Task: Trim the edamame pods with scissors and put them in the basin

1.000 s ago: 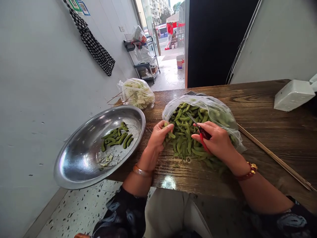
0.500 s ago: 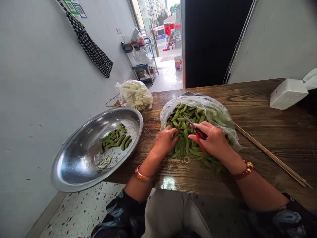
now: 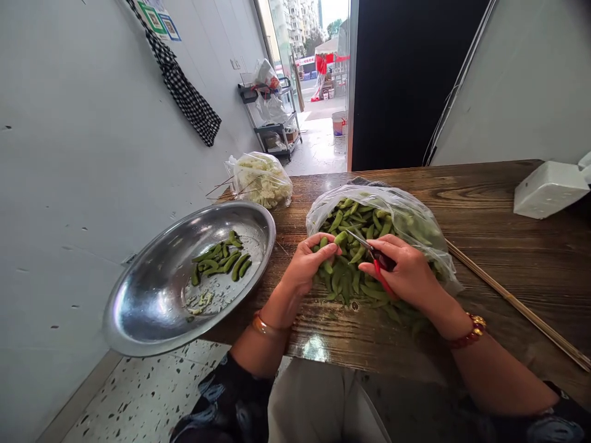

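Between the thumb and fingers of my left hand (image 3: 308, 263) is a green edamame pod (image 3: 340, 237), its end pointing toward the right. My right hand (image 3: 405, 271) grips red-handled scissors (image 3: 381, 271), whose blades reach close to that pod's tip. Whether the blades are parted is hard to make out. Below both hands, many edamame pods (image 3: 344, 280) spill from an open clear plastic bag (image 3: 427, 231) onto the table. To the left, a large oval metal basin (image 3: 152, 307) holds a small heap of pods (image 3: 220, 257) and a few pale scraps.
The dark wooden table (image 3: 498, 246) carries a bundle of thin sticks (image 3: 517, 301) on the right and a white tissue box (image 3: 549, 189) at the far right. Behind the basin sits a bag of cauliflower pieces (image 3: 263, 178). A cart (image 3: 272, 117) stands by the doorway.
My left hand has come up out of the heap with a pod in its fingers. The scissors have stayed in my right hand, near the pod. The whole view has shifted slightly.
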The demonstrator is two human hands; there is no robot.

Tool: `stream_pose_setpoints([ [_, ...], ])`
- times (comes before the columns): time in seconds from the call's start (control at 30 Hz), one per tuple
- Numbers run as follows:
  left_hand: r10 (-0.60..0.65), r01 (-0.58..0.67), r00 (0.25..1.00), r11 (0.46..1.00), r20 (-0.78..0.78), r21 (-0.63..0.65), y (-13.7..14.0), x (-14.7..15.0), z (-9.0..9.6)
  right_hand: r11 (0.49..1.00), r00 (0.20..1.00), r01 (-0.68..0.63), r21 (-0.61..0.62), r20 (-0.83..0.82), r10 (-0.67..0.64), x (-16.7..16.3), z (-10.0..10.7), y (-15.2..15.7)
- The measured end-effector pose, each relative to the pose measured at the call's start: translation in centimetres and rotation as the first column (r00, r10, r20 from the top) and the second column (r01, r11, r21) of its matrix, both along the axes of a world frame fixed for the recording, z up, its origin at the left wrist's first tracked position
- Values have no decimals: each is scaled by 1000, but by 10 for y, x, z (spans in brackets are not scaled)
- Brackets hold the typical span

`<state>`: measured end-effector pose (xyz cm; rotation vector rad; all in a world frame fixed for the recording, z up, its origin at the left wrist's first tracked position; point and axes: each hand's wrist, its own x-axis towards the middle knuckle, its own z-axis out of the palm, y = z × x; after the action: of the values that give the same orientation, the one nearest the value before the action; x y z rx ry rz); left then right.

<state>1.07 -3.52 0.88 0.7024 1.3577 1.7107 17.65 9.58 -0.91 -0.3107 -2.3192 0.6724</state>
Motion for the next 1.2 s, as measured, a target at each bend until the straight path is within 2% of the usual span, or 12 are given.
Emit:
stream_pose_setpoints([
  [0.17, -26, 10, 983, 996, 184, 89, 0, -2, 3, 999, 996, -49, -11, 74, 50, 1, 1, -2],
  [0.27, -33, 12, 978, 995, 208, 100, -1, -1, 2, 996, 992, -82, -28, 89, 85, 2, 2, -4],
  [0.37, -45, 37, 993, 996, 112, 76, -1, 2, 0, 992, 988, -120, -45, 92, 124, 2, 2, -4],
  [0.47, -54, 59, 995, 996, -80, 62, 0, 5, -3, 990, 990, -134, -53, 40, 136, 0, 0, -4],
  [0.57, -53, 64, 962, 997, -267, 34, 0, 8, -2, 990, 993, -119, -74, 8, 120, -1, -1, -6],
  [0.67, -56, 63, 921, 998, -386, 5, 2, 9, -2, 993, 995, -97, -61, 13, 98, -1, -2, -7],
  [0.77, -54, 54, 894, 998, -445, -12, 2, 9, -3, 998, 997, -52, 24, 62, 51, -1, -2, -8],
  [0.87, -59, 48, 896, 998, -441, -34, 3, 8, -6, 996, 995, -35, 77, 99, 27, 0, -2, -8],
  [0.97, -72, 60, 894, 997, -443, -41, 2, 8, -6, 996, 994, -49, 68, 99, 43, 1, -2, -8],
  [1.2, -68, 75, 833, 997, -548, -10, 3, 4, -4, 996, 984, -79, 49, 166, 70, 2, 0, -7],
])
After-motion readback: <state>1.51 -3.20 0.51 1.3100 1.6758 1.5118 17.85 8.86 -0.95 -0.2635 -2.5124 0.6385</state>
